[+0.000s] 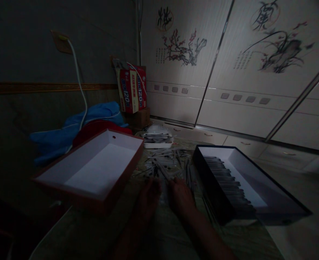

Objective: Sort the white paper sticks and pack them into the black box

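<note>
The scene is very dark. My left hand [148, 198] and my right hand [181, 196] rest side by side on the table, at the near edge of a loose pile of thin pale and dark sticks [167, 165]. Both hands lie knuckles up with fingers reaching into the pile. The fingertips are lost in shadow and blur, so what they hold is unclear. A red box [75, 196] with a bare white inside stands to the left. A black box [213, 195] to the right holds a row of dark sticks along its left side.
A small white tray [158, 145] of sticks sits behind the pile. Further back are a red carton [132, 90], a brown box, blue cloth [64, 133] and a white cable from a wall socket. Painted sliding wardrobe doors [230, 72] fill the right.
</note>
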{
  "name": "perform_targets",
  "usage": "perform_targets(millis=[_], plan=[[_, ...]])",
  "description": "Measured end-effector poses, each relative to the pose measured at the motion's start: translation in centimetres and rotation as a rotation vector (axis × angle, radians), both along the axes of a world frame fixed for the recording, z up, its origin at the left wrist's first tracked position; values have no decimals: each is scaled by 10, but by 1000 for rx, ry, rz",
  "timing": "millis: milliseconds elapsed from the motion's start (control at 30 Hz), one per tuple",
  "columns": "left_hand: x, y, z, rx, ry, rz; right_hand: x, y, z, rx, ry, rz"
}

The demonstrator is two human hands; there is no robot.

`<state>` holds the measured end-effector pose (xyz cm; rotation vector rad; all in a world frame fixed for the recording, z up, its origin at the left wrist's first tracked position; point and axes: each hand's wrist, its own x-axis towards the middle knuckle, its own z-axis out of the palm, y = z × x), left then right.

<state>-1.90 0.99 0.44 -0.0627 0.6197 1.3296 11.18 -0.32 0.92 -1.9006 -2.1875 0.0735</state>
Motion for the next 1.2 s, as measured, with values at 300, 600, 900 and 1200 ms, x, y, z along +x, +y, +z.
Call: perform_targets(millis=[300,600,900,1200], plan=[[1,3,-10,41,89,3,-1,8,0,16,5,23],[5,1,-22,240,320,-18,13,-9,-3,154,382,-1],[14,-10,-11,312,587,-108,12,-41,-10,191,1148,-111],[15,-11,-9,351,595,-112,15,-39,-17,184,1212,-144]])
